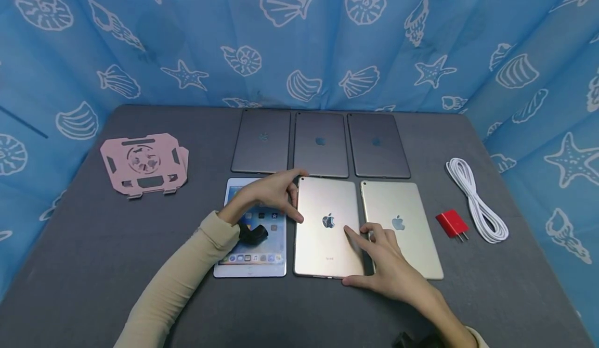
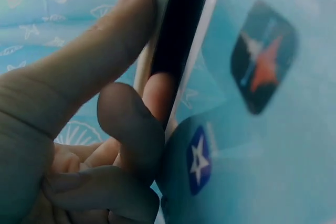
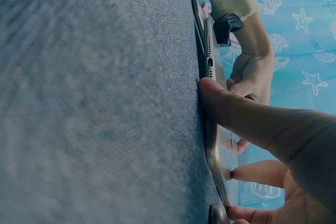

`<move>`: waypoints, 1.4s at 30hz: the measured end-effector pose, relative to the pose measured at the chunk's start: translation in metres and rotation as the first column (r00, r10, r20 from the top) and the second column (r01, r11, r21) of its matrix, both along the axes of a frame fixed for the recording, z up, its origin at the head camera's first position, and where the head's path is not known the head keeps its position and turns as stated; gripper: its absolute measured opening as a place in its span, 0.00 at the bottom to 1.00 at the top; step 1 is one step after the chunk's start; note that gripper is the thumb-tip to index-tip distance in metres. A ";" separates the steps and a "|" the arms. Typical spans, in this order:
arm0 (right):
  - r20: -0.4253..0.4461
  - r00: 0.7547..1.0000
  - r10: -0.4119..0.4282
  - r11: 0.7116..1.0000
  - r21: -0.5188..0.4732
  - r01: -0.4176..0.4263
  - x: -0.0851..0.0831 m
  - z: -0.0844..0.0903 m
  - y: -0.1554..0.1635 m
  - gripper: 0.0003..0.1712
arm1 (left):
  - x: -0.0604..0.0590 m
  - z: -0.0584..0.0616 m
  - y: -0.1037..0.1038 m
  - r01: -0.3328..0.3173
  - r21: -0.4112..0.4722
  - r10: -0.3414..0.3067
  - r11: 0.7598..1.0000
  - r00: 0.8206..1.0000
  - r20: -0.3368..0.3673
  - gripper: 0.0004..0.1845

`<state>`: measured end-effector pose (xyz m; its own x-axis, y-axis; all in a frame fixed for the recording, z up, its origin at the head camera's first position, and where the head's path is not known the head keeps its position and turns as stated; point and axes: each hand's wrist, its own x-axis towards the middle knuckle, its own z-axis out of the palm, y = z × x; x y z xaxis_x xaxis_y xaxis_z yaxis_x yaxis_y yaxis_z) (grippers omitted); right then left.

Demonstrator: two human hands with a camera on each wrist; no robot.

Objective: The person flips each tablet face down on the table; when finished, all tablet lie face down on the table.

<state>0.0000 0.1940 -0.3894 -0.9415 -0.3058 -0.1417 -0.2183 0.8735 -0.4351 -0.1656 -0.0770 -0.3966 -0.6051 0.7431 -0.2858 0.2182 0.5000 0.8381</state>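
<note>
A rose-gold tablet [image 1: 329, 246] lies back up on the dark table, between both hands. My left hand [image 1: 273, 191] grips its upper left corner, thumb on the left edge and index finger at the top. The right hand [image 1: 386, 262] holds the lower right corner. In the right wrist view its thumb [image 3: 236, 109] presses the bottom edge beside the charging port. Under the left wrist lies a white tablet [image 1: 252, 271] with its screen lit, partly hidden by the arm. A pale gold tablet [image 1: 412, 233], back up, sits just right of the rose-gold one.
Three dark grey tablets, left [image 1: 262, 153], middle [image 1: 320, 158] and right [image 1: 380, 158], lie back up along the far edge. A pink stand [image 1: 122, 162] is at the left. A red charger plug [image 1: 451, 223] and a coiled white cable [image 1: 472, 194] lie right.
</note>
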 end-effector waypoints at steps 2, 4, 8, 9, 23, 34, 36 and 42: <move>-0.008 1.000 0.006 1.000 -0.003 -0.006 0.000 -0.001 0.000 0.57 | 0.001 0.001 0.001 -0.007 -0.019 0.007 1.000 1.000 0.000 0.60; -0.013 1.000 0.010 1.000 -0.004 -0.010 0.000 -0.001 0.000 0.57 | 0.001 0.003 0.001 -0.013 -0.028 0.013 1.000 1.000 0.011 0.60; -0.028 1.000 0.015 1.000 -0.010 -0.015 0.000 -0.002 -0.001 0.57 | 0.001 0.006 0.001 -0.009 -0.033 0.009 0.999 1.000 0.012 0.57; -0.031 0.999 0.018 1.000 -0.015 -0.019 0.000 -0.002 0.000 0.56 | 0.001 0.006 0.000 -0.006 -0.032 0.006 0.999 1.000 0.003 0.54; -0.027 0.999 0.019 1.000 -0.005 -0.019 -0.001 -0.001 -0.002 0.55 | 0.003 0.000 0.006 -0.073 -0.077 0.063 0.994 0.990 -0.125 0.51; -0.016 1.000 0.016 1.000 -0.015 -0.016 0.000 -0.004 -0.005 0.55 | 0.003 0.002 0.004 -0.081 -0.102 0.069 0.992 0.990 -0.119 0.51; -0.011 1.000 0.018 1.000 -0.013 -0.018 0.000 -0.003 -0.005 0.55 | 0.003 0.002 0.003 -0.081 -0.099 0.070 0.992 0.991 -0.114 0.51; 0.011 1.000 0.003 1.000 0.000 -0.003 0.000 -0.002 -0.003 0.56 | 0.002 0.002 0.005 -0.063 -0.080 0.054 0.995 0.992 -0.115 0.51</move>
<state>-0.0005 0.1906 -0.3915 -0.9389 -0.3090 -0.1517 -0.2165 0.8726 -0.4377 -0.1634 -0.0725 -0.3946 -0.6786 0.6819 -0.2732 0.2769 0.5819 0.7647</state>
